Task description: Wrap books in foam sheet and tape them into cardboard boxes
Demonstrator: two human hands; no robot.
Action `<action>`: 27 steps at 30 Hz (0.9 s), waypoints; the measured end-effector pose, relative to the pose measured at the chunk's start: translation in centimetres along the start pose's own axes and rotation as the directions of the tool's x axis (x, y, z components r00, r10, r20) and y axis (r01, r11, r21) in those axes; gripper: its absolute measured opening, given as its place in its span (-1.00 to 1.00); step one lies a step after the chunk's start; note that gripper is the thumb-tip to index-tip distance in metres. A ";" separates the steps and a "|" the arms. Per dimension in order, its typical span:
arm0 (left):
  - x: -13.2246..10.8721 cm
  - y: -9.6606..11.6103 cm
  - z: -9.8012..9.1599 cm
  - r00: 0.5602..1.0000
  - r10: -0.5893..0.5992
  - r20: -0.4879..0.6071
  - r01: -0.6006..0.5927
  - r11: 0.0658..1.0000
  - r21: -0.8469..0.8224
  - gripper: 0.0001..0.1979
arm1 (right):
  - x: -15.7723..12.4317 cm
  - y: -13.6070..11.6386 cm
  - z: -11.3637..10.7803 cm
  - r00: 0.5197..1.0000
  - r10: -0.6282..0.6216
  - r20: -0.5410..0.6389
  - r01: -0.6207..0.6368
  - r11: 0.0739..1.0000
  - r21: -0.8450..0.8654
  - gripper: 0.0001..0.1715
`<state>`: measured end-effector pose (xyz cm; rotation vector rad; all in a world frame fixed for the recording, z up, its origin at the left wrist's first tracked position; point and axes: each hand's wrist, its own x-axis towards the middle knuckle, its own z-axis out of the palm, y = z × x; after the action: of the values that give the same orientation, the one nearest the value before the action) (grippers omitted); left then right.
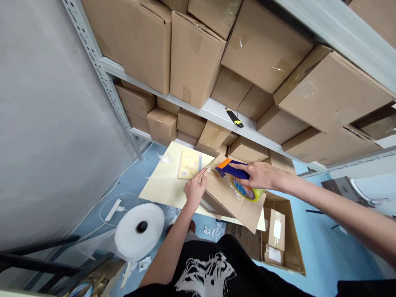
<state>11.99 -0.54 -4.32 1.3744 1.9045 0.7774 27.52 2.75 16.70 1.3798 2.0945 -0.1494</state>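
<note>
A small cardboard box (230, 198) lies on a pale table top (161, 185). My right hand (260, 175) grips a blue and orange tape dispenser (230, 169) with a roll of clear tape (247, 193) and holds it against the box's top. My left hand (194, 189) presses on the box's left edge, fingers curled, where a strip of clear tape runs off the box. A yellow printed sheet (189, 164) lies on the table just left of the box.
Metal shelving (213, 111) full of brown cartons stands behind the table; a black and yellow utility knife (234, 117) lies on its ledge. A white foam roll (140, 231) stands at lower left. An open carton (287, 239) with small boxes sits on the blue floor.
</note>
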 end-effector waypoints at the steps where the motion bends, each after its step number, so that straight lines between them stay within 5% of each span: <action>1: 0.0 -0.1 0.1 1.000 0.002 0.003 -0.002 1.000 0.000 -0.62 | -0.4 0.0 -0.3 1.000 0.001 0.018 -0.001 1.000 -0.018 -0.25; 8: 0.1 0.1 0.1 1.000 0.020 0.015 -0.019 0.999 -0.028 -0.60 | -1.4 -0.5 -1.9 0.989 0.054 0.138 -0.044 0.997 -0.070 -0.31; 16: 0.0 0.9 0.2 0.999 0.037 0.026 -0.034 0.996 -0.080 -0.61 | 2.1 -4.2 -4.8 0.946 0.156 0.284 -0.104 0.977 -0.187 -0.53; 20: -0.1 1.0 0.2 0.999 0.030 0.015 -0.028 0.996 -0.086 -0.61 | 4.9 -6.0 -5.6 0.871 0.216 0.441 -0.137 0.969 -0.204 -0.67; 23: -0.1 1.1 0.3 0.998 0.048 0.026 -0.047 0.997 -0.068 -0.58 | 6.6 -6.8 -5.8 0.805 0.288 0.519 -0.291 0.954 -0.077 -0.73; 27: 0.6 1.2 0.6 0.951 0.309 -0.021 -0.308 0.950 0.052 -0.52 | 7.6 -6.9 -6.7 0.753 0.340 0.563 -0.412 0.911 0.001 -0.77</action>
<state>13.06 0.41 -3.83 1.7262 1.7604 0.9093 16.70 8.46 16.24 1.5758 1.3156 -0.4613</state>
